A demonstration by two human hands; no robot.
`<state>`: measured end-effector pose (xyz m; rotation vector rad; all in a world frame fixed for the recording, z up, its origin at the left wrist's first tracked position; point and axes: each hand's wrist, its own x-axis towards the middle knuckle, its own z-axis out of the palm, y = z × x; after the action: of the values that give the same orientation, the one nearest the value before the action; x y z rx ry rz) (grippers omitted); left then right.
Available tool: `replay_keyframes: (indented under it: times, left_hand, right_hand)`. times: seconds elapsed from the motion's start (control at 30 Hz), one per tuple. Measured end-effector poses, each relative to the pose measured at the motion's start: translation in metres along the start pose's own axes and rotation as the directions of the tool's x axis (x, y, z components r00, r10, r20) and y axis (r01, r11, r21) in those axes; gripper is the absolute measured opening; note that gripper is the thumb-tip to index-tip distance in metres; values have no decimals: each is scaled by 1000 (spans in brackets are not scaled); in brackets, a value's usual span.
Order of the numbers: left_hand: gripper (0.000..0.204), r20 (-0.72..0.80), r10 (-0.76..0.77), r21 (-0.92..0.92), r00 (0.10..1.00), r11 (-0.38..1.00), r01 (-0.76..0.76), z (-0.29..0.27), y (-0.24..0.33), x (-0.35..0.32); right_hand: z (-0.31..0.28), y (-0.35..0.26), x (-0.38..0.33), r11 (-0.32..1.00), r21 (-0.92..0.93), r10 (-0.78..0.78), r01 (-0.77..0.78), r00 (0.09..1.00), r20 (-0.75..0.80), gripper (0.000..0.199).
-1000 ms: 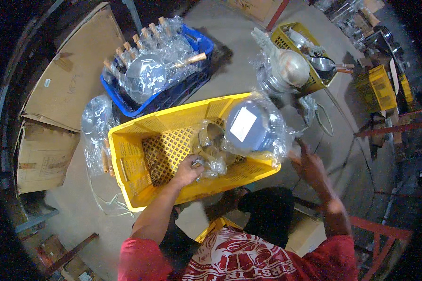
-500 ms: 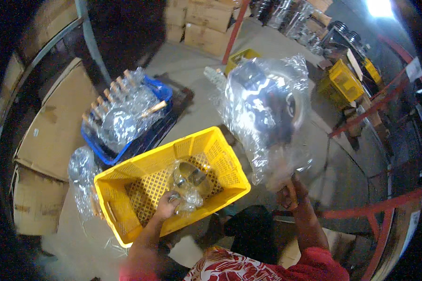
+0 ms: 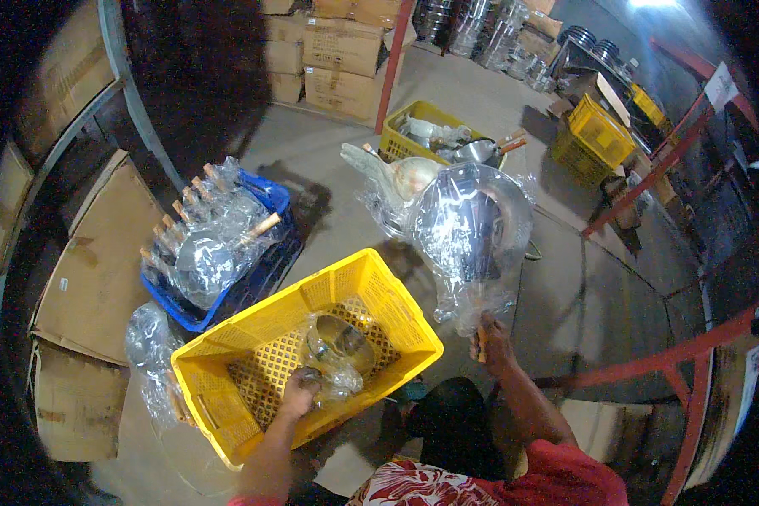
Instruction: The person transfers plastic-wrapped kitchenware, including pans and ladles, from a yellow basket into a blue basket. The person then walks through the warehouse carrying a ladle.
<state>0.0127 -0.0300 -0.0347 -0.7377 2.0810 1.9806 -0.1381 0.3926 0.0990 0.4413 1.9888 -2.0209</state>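
Note:
My left hand [image 3: 302, 392] reaches into the yellow plastic crate [image 3: 228, 422], its fingers closed around the wrapped handle end of a pan [image 3: 342, 341]. Clear plastic covers that pan, which lies on the crate's lattice floor. Out to the right, my right hand [image 3: 491, 344] grips the wooden handle of a large shiny wok [image 3: 472, 223], bagged in clear plastic and held up off the floor. Behind the wok, another pale plastic-wrapped pan [image 3: 413, 179] shows in part, and I cannot tell whether the two touch.
Left of the crate, a blue basket [image 3: 196, 325] holds several wrapped pans with wooden handles; another wrapped pan [image 3: 148, 333] lies beside it. A second yellow crate [image 3: 422, 111] with pans stands farther back. Cardboard boxes [image 3: 341, 72] and a red metal rail [image 3: 649, 371] border the space.
The wok in my right hand has moved down and away from me, uncovering more of the far yellow crate and its pans. My left hand keeps its hold inside the near crate.

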Motion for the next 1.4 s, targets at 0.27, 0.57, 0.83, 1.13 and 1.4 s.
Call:
replay_keyframes:
  times: [0.27, 0.57, 0.83, 1.13, 1.4]
  left_hand:
    - [33, 18, 54, 125, 998, 991, -56, -4, 16, -8]
    - [37, 3, 13, 83, 1000, 996, -13, -3, 8, -4]
    - [50, 78, 54, 68, 995, 996, -59, -5, -46, 23]
    - [42, 555, -448, 153, 701, 883, 443, -36, -31, 16]
    - [30, 521, -458, 120, 720, 875, 470, -21, -92, 21]
  right_hand:
    - [-10, 14, 5, 999, 15, 50, -50, 998, -47, 43]
    - [-4, 0, -7, 975, -220, -20, 36, 997, 77, 43]
    - [4, -4, -8, 995, -97, 14, -9, 998, 58, 44]
    - [-11, 17, 6, 999, -42, 3, -8, 994, -107, 41]
    - [-27, 34, 9, 972, -227, -70, 65, 997, -14, 41]
